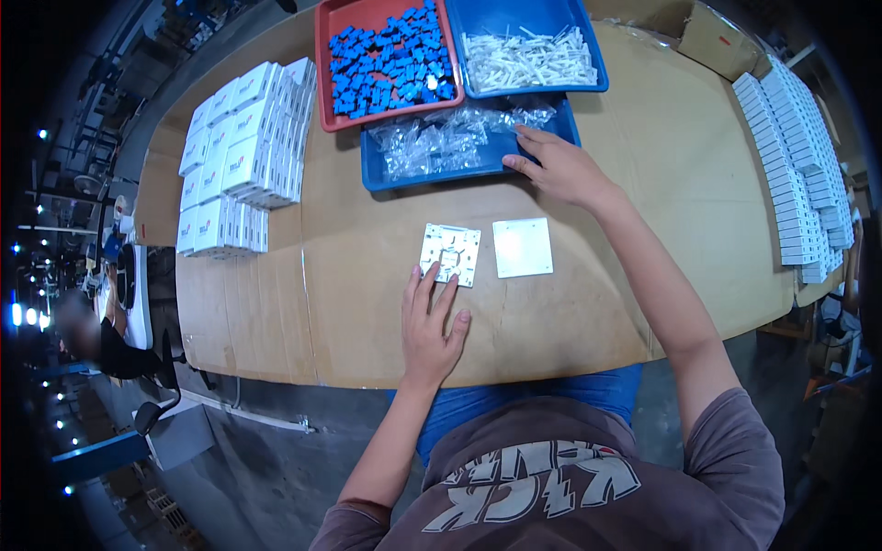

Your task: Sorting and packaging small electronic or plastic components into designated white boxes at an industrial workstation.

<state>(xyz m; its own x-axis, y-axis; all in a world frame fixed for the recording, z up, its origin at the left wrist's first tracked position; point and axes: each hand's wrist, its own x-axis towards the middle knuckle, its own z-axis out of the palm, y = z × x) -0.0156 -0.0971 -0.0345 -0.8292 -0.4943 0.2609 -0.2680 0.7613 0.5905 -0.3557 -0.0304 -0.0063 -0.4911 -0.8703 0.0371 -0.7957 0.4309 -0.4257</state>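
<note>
My left hand [431, 335] rests on the cardboard, fingers spread, its fingertips on the lower edge of a square white plastic plate [466, 246] with cut-outs and a ring-like middle. Just to the right of it lies a smooth square white cover plate [522, 248], untouched. My right hand [562, 169] reaches over the near right rim of the lower blue tray [441, 180], which holds clear plastic bags [432, 145]. Its thumb and fingers are apart, with nothing visible between them; the index fingertip is close to the bags.
At the back, a red tray [325, 92] of small blue parts and a blue tray [588, 84] of thin white pieces overhang the lower tray. Stacks of white boxes [241, 165] stand on the left, with more white stacked boxes [790, 174] at the far right.
</note>
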